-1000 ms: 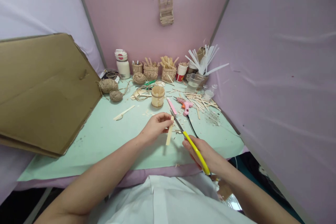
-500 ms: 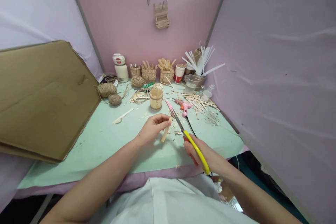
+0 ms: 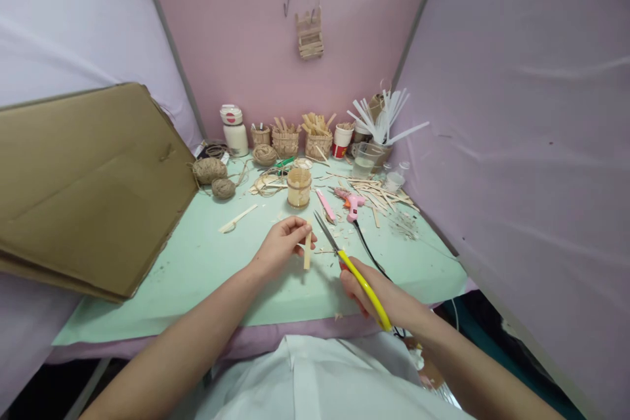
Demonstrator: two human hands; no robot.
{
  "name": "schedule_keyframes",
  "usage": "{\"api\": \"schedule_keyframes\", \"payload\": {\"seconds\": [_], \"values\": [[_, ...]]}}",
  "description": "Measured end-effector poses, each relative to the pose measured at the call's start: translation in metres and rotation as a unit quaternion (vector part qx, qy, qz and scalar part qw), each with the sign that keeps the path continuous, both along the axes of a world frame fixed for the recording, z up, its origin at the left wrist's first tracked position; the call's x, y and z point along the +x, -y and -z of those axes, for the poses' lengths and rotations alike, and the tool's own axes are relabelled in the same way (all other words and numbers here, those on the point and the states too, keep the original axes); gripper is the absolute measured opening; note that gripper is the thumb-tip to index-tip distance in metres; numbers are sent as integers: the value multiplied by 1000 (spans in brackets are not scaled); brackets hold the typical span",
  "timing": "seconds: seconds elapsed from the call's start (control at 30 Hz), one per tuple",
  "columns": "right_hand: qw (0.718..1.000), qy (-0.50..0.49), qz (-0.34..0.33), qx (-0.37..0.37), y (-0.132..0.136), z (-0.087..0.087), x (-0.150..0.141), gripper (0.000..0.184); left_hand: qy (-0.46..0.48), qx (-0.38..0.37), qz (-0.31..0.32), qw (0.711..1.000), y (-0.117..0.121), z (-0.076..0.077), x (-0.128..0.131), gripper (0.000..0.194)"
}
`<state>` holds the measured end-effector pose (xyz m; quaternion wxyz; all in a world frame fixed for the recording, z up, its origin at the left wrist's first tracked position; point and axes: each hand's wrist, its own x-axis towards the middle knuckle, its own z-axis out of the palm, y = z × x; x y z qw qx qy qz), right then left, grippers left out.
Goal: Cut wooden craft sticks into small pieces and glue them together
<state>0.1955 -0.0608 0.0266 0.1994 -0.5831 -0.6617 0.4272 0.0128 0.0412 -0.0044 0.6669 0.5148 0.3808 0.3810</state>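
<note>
My left hand [image 3: 286,238] pinches a flat wooden craft stick [image 3: 308,252], which hangs nearly upright above the table. In my right hand [image 3: 371,285] are scissors [image 3: 361,280] with yellow handles, the blades pointing away from me and apart from the stick. Just beyond my hands stands a small round wooden cup [image 3: 298,188] with a band around it. A pink cutter [image 3: 325,206] lies to the right of that cup, beside a pink glue gun [image 3: 353,202] whose black cord runs toward me.
Balls of twine [image 3: 210,170] and a large cardboard sheet [image 3: 93,190] are at left. Stick holders [image 3: 319,144], a white bottle [image 3: 235,131] and white strips [image 3: 388,115] line the back. Loose sticks [image 3: 378,193] cover the right. A little wooden chair [image 3: 310,36] hangs on the wall.
The scissors and the craft stick have moved apart. The stick now hangs more upright and slightly left of where it was. My view has shifted a little.
</note>
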Motion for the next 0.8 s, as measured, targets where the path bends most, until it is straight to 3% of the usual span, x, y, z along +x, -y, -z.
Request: {"api": "schedule_keyframes", "payload": {"seconds": [0.23, 0.4, 0.8], "values": [[998, -21, -10, -64, -11, 7, -4, 42, 19, -64, -41, 997, 0, 7, -20, 31], [996, -11, -52, -69, -24, 7, -6, 44, -9, -55, -61, 997, 0, 6, -24, 28], [995, -17, -63, -80, -35, 5, -21, 47, 1, -47, -71, 996, 0, 6, -23, 31]]}}
